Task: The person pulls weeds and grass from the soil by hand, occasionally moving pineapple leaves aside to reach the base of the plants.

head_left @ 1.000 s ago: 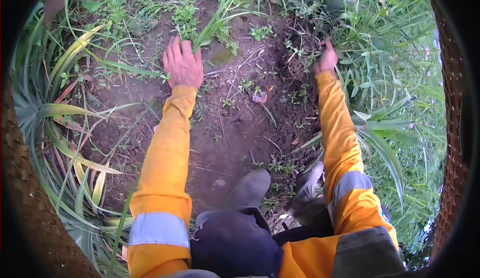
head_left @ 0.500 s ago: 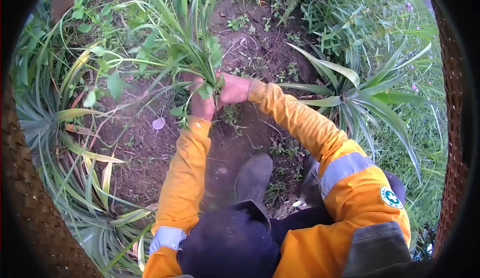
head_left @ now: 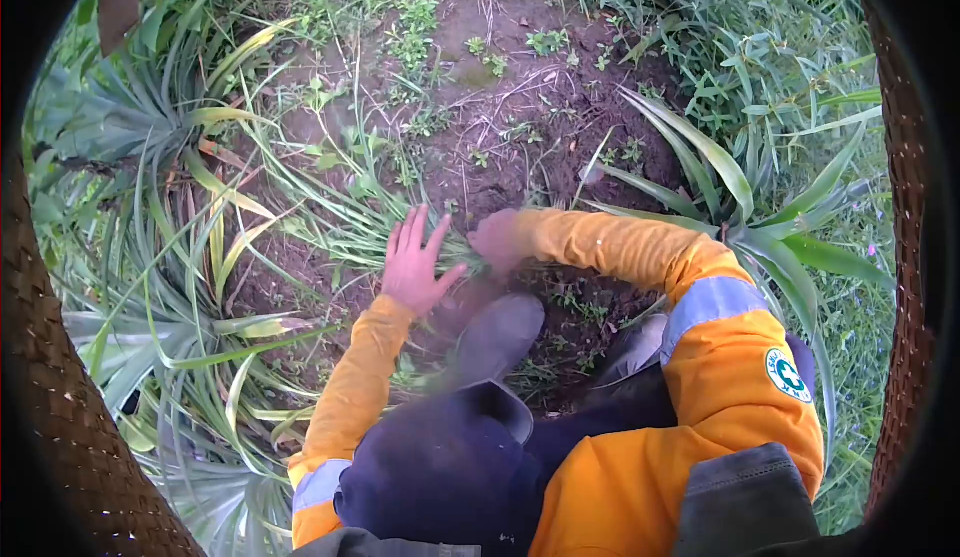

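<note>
A: Where is the grass, and what has hold of it?

B: The grass bundle (head_left: 365, 227) lies just left of the frame's centre, fanned toward the upper left. The left hand (head_left: 415, 269) rests over its near end, fingers spread apart and gripping nothing. The right hand (head_left: 498, 241) is close beside it at the stem ends; it's blurred, so I can't tell whether its fingers are closed on them.

A: What could go wrong?

B: The blades could slide loose and scatter, I'd say, if flat palm pressure is all that holds them. A careless sweep leftward could also scrape skin on the spiky plant (head_left: 150, 127) at upper left, whose leaves look stiff and pointed. And the boot (head_left: 505, 327), just below the hands, could pin stray stems if it shifts.

A: And the textures?

B: The grass is long, thin and pliant. The soil (head_left: 500, 162) at upper centre is brown and crumbly-looking, strewn with dry, straw-like strands. The orange sleeve (head_left: 620, 245) bunches in soft folds; its reflective band (head_left: 715, 309) looks smooth.
</note>
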Demonstrator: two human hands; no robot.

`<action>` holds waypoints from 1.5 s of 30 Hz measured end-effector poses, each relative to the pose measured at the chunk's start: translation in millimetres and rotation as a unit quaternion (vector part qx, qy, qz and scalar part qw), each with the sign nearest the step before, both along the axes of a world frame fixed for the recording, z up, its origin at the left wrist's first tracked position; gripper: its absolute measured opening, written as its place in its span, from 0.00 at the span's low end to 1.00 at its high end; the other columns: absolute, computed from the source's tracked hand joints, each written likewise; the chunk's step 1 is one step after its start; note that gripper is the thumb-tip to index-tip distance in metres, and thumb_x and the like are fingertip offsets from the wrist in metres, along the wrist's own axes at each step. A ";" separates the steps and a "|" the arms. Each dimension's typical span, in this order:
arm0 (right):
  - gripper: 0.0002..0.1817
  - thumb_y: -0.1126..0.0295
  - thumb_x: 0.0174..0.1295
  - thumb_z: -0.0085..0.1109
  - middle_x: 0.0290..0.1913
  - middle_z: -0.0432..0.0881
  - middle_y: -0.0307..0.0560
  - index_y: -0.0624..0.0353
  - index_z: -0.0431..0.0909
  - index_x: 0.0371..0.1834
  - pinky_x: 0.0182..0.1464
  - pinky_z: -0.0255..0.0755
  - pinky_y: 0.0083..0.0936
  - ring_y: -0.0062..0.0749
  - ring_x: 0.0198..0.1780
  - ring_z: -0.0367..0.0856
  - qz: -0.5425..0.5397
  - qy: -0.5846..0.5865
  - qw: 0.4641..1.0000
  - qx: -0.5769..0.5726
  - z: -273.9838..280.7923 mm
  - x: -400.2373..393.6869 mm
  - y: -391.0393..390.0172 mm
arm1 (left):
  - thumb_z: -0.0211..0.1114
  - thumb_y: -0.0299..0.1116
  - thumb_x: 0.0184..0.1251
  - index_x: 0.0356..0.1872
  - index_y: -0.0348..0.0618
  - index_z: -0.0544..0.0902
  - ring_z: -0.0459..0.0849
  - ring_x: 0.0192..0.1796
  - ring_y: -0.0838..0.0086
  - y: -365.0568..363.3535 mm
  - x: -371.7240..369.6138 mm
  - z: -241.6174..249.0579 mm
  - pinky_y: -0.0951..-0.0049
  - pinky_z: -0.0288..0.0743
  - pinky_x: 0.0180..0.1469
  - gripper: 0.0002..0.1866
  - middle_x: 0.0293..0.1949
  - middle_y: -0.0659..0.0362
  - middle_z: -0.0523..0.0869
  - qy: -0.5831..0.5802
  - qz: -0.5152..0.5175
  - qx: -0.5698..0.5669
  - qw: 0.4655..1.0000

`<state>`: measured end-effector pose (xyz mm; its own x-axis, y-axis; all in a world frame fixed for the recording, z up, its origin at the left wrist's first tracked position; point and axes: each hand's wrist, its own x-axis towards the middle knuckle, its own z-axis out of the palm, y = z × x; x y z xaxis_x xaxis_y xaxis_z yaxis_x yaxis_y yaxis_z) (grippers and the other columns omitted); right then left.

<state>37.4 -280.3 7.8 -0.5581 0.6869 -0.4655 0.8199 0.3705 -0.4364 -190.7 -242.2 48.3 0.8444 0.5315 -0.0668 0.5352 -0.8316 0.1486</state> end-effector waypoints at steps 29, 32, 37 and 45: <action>0.15 0.59 0.69 0.60 0.33 0.90 0.57 0.60 0.87 0.34 0.39 0.86 0.48 0.54 0.38 0.92 -0.300 0.003 0.938 0.173 24.0 85.1 -46.9 | 0.73 0.36 0.70 0.44 0.41 0.92 0.92 0.37 0.60 39.4 20.1 69.6 0.62 0.86 0.42 0.10 0.37 0.51 0.92 0.075 0.027 -0.182 0.980; 0.22 0.49 0.72 0.61 0.29 0.88 0.55 0.59 0.85 0.35 0.36 0.85 0.47 0.54 0.35 0.91 -0.403 -0.019 0.879 0.255 4.4 98.4 -28.0 | 0.76 0.35 0.68 0.48 0.39 0.91 0.91 0.36 0.62 78.5 85.0 41.8 0.63 0.85 0.41 0.13 0.38 0.50 0.91 -0.074 0.033 -0.173 0.982; 0.18 0.57 0.68 0.64 0.28 0.86 0.63 0.64 0.85 0.34 0.39 0.85 0.51 0.60 0.34 0.90 -0.492 0.050 0.848 0.189 -64.5 102.5 3.7 | 0.76 0.37 0.66 0.46 0.41 0.89 0.88 0.35 0.50 109.3 185.8 -47.8 0.55 0.83 0.43 0.13 0.37 0.49 0.87 -0.230 -0.038 -0.089 0.968; 0.11 0.69 0.72 0.67 0.34 0.89 0.47 0.68 0.85 0.48 0.42 0.82 0.26 0.29 0.34 0.88 -0.775 0.225 0.559 0.193 -17.3 76.2 -48.3 | 0.75 0.33 0.69 0.32 0.34 0.85 0.84 0.32 0.50 114.3 198.6 -74.1 0.56 0.77 0.37 0.12 0.29 0.49 0.83 -0.264 -0.078 -0.240 0.931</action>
<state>113.5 -328.6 -9.5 0.8443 0.5090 -0.1678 0.1264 -0.4933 -0.8606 7.9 -127.9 -25.9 0.8915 0.4153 0.1810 0.1602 -0.6628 0.7314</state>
